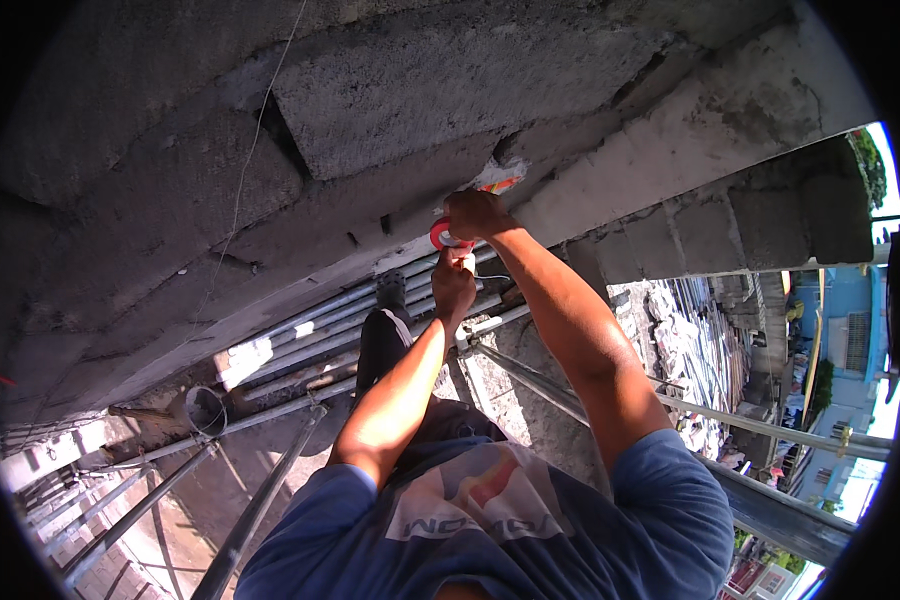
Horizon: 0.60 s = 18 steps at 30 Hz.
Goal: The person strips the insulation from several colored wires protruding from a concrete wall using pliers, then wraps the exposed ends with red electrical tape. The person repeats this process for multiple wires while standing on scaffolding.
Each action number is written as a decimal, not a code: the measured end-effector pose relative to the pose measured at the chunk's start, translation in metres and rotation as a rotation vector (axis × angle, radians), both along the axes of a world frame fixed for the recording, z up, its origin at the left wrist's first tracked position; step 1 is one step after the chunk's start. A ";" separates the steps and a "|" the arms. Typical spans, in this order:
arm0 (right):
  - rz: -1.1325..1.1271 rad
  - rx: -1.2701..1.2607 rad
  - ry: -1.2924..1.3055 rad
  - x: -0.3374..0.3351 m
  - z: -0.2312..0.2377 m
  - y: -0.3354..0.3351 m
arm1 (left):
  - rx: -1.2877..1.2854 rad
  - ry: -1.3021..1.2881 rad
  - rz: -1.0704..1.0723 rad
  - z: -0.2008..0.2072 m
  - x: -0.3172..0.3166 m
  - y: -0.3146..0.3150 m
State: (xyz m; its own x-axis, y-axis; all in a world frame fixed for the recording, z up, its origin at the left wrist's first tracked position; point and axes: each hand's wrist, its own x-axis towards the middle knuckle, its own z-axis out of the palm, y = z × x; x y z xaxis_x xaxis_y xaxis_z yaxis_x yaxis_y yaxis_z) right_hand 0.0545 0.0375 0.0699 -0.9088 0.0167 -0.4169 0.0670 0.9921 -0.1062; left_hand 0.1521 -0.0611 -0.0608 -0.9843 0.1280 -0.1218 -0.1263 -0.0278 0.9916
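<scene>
Head view, looking down the person's own body on a scaffold beside a wall of grey concrete blocks (450, 90). Both forearms rise from the lower edge and converge just above the centre of the frame; the right hand (478, 214) lies uppermost, knuckles toward the wall, its fingers curled tight around a small red-and-white tool (442, 236), possibly a tape reel, though its kind cannot be told at this size; the left hand (454, 285) sits directly below it, nearly touching, fingers pressed together as if pinching a thin strand or tail that runs down from the tool, the strand itself too fine to confirm. The tool thus lies between the two hands, above the left and at the lower left edge of the right; the right hand is the nearer to the wall. Just above the right hand, a pale patch (498, 178) with orange marks sits on the lighter concrete band (670, 150). A thin string (238, 190) crosses the blocks at upper left; steel scaffold tubes (300, 340) run beneath the hands toward lower left.
</scene>
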 end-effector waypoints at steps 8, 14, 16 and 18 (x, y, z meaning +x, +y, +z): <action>-0.581 -0.663 0.262 0.087 -0.005 0.104 | 0.296 -0.478 -0.375 0.022 -0.034 -0.019; -0.990 -1.328 0.572 0.123 -0.113 0.069 | 0.859 -1.191 -0.502 0.054 -0.051 -0.022; -1.102 -1.516 0.485 0.116 -0.135 0.045 | 0.987 -1.268 -0.442 0.058 -0.047 -0.019; -1.213 -1.736 0.342 0.110 -0.145 0.025 | 1.106 -1.277 -0.387 0.061 -0.040 -0.015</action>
State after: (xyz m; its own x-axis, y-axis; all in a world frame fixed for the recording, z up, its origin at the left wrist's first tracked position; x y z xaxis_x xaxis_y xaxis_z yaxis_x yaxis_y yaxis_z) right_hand 0.1650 0.0623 -0.0752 -0.7702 0.3789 -0.5131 0.2156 -0.6024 -0.7685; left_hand 0.1126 -0.0760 0.0007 -0.2399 0.8680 -0.4348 -0.9153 -0.3515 -0.1965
